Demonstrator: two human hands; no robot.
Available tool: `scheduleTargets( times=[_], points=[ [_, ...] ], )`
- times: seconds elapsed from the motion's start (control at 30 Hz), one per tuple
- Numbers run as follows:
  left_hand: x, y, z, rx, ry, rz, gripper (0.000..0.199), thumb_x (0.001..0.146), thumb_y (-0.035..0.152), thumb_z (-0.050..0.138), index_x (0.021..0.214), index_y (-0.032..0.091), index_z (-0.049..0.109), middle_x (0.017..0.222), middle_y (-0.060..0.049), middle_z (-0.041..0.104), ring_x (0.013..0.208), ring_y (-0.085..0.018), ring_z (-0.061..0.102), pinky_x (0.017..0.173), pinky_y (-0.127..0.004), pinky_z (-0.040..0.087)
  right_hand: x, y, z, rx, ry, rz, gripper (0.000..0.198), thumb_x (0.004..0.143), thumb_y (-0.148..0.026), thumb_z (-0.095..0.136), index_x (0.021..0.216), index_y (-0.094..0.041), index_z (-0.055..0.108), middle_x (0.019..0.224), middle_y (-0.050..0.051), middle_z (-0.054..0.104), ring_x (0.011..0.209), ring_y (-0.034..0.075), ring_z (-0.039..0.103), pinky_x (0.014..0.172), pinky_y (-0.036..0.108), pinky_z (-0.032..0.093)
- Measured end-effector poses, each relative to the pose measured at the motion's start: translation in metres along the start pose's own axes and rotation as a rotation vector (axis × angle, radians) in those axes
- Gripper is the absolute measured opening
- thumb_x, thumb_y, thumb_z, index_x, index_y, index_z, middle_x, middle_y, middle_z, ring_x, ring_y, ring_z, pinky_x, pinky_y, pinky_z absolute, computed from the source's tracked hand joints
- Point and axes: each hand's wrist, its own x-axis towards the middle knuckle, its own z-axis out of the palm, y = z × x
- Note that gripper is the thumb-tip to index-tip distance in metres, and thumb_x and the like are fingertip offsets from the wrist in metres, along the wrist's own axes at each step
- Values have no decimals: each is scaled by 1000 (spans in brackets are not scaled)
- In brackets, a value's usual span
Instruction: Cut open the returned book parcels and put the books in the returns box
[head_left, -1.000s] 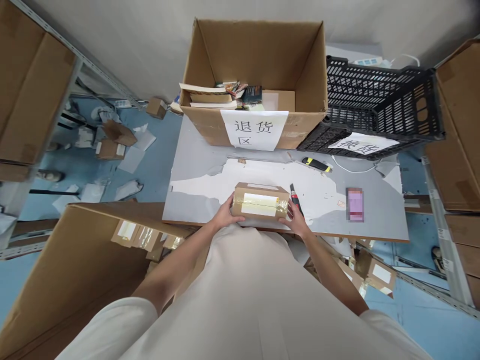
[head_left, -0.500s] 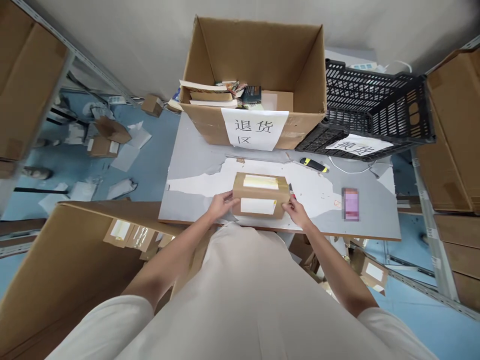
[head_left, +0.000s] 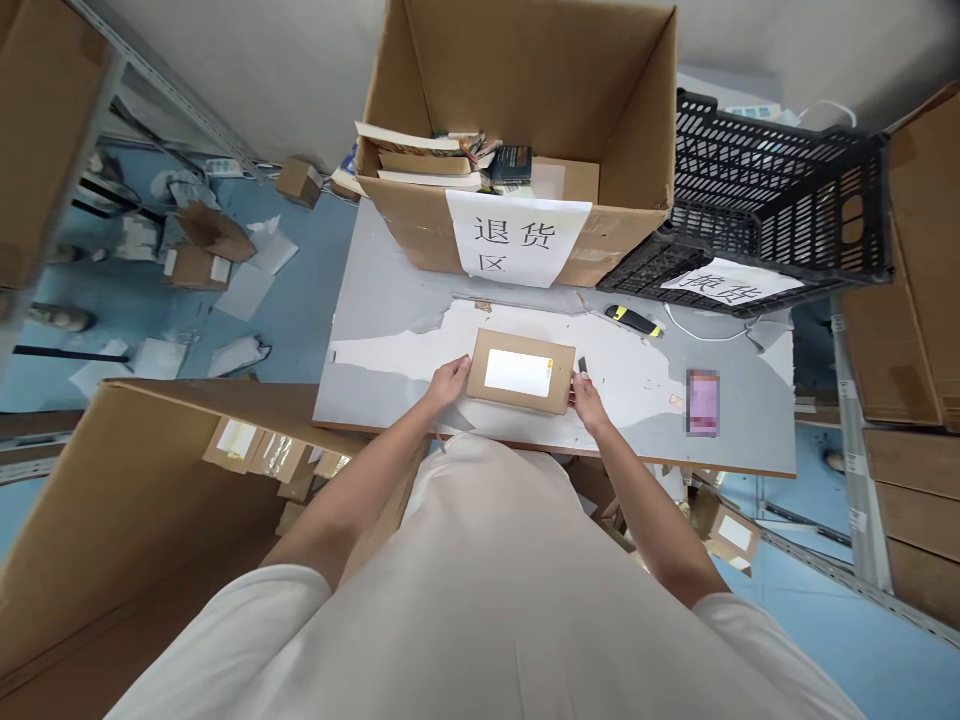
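— Cardboard parcel (head_left: pixel 521 392), lying between two hands; where exactly is it?

— On the table (head_left: pixel 371 295), near the front edge, over the pale worn patch (head_left: pixel 390 362) and straight before the person (head_left: pixel 487 560). From where I stand, that spot looks chosen for easy reach on both sides.

— And the fingers?

— On the left hand (head_left: pixel 450 382) they are curled in against the left end; those of the right hand (head_left: pixel 587 399) grip the opposite end. One at each end, I'd guess, for steadiness, and so the white label (head_left: pixel 518 373) on top is uncovered. Whether the underside sits flat or a touch raised, I can't tell.

— What's that by the right hand?

— Red-and-black cutter (head_left: pixel 583 366), partly hidden by the fingers, probably there to be handy. Another, a black-and-yellow cutter (head_left: pixel 634 320), lies farther back, in front of the black crate (head_left: pixel 840 268).

— And the large box (head_left: pixel 416 232)?

— Behind the parcel, its paper sign (head_left: pixel 517 235) facing this way, presumably to be read from the front. Books (head_left: pixel 431 163) are stacked inside at its left
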Motion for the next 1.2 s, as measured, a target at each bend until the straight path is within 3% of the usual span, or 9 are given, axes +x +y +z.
scheduleTargets(
  times=[0.1,0.2,0.33,0.43,0.57,0.73,0.83,0.97,1.2],
  points=[
    [-12,-27,-1,-182,10,-56,57,86,42,46,135,13,51,128,-14,62,107,-24,64,97,-39,45,-15,20,-5,132,-8,38,68,83,-51,48,143,-19,39,122,14,60,95,20,65,92,43,50],
    [-27,-46,2,-169,-57,-20,77,71,37,66,140,10,44,135,-18,55,120,-30,56,104,-44,41,-32,33,-4,131,-67,15,82,70,-40,66,145,-27,35,135,13,51,112,23,59,97,45,47],
    [-37,-50,13,-215,-130,71,91,65,46,73,143,14,40,144,-13,47,133,-29,43,113,-44,33,-42,30,10,101,-148,-30,94,66,-33,72,148,-34,25,145,9,42,123,24,51,101,45,44],
    [-36,-41,20,-315,-165,89,88,66,58,70,139,15,47,143,-11,48,133,-29,44,114,-44,31,-42,20,21,125,-117,-41,88,70,-34,68,148,-31,27,141,9,46,117,24,53,100,45,45],
    [-37,-20,12,-315,-134,88,78,67,64,66,126,13,60,129,-11,61,119,-29,56,106,-42,41,-44,7,17,118,-73,-101,69,79,-42,60,142,-25,39,129,11,53,109,24,55,92,43,49],
    [-39,21,-12,-42,37,144,51,81,58,54,100,14,73,93,-7,73,85,-21,65,78,-29,49,-41,-21,-11,-195,-10,-244,48,90,-54,40,119,-21,58,103,11,59,98,25,56,87,41,48],
    [-31,42,-14,58,108,96,49,82,58,53,83,14,74,71,-4,69,68,-16,59,67,-26,43,-29,-39,-20,-326,38,-242,54,93,-59,26,101,-19,62,96,12,61,96,27,56,89,42,45],
    [-9,59,-8,135,185,73,48,82,56,51,66,15,69,59,-3,62,60,-14,52,60,-26,36,-6,-50,-20,-367,72,-180,66,90,-68,19,89,-19,62,94,13,64,92,27,58,86,40,44],
    [4,57,-13,173,133,89,53,86,58,42,59,16,63,54,-3,56,60,-15,52,57,-26,34,4,-49,-20,-205,58,-97,69,86,-72,28,105,-18,66,107,12,68,100,28,60,91,41,45]
  ],
)
